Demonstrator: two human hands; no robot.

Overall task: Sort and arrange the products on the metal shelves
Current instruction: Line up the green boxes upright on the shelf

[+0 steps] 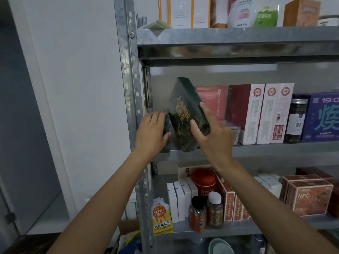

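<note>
Well, where are we on the middle shelf (pixel 275 149)?

Mid-placement, I'd say. The right hand (pixel 211 136) has the tilted green box (pixel 183 114), thumb pressed on the gold-lettered front, forefinger along the side edge, the other fingers loose and blurred behind. That box leans left, its lower corner on or just above the shelf; I can't tell which.

And the other hand?

The left hand (pixel 151 132) is wrapped over the upright green box (pixel 166 129), fingers curled across its top and thumb against its right side. It stands at the far left, just beside the shelf post (pixel 128 88), and the two green boxes look to be touching low down.

So what's done and what's left?

To the right it looks tidy: a pink pouch (pixel 211 99), the red-and-white cartons (pixel 256 114) standing side by side, a dark jar (pixel 296 120), then a purple box (pixel 322 118). The one job open on this level is standing the leaning box straight in the gap between its twin and the pouch.

And below?

Mixed picture. The white boxes (pixel 178 200) stand in a row, but the orange sachets (pixel 161 217) hang at the front edge and two small bottles (pixel 214 209) crowd in front of a red tin (pixel 203 182). My read: more sorting waits down there.
</note>
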